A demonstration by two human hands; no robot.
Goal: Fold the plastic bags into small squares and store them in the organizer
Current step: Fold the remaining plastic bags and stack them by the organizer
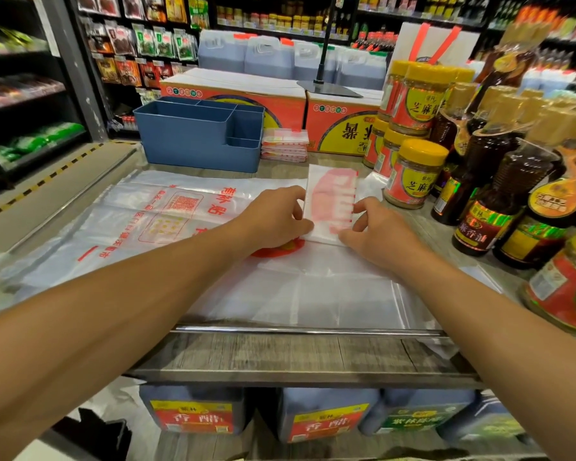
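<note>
A plastic bag folded into a narrow white strip with red print lies on top of flat clear bags spread over the table. My left hand pinches the strip's near left edge. My right hand pinches its near right corner, fingers curled over the edge. A blue organizer with several compartments stands at the back left of the table. Beside it, on its right, sits a small stack of folded bags.
Yellow-lidded jars and dark sauce bottles crowd the table's right side, close to my right hand. Orange cartons stand behind the organizer. A metal rail runs along the table's front edge. Store shelves surround the table.
</note>
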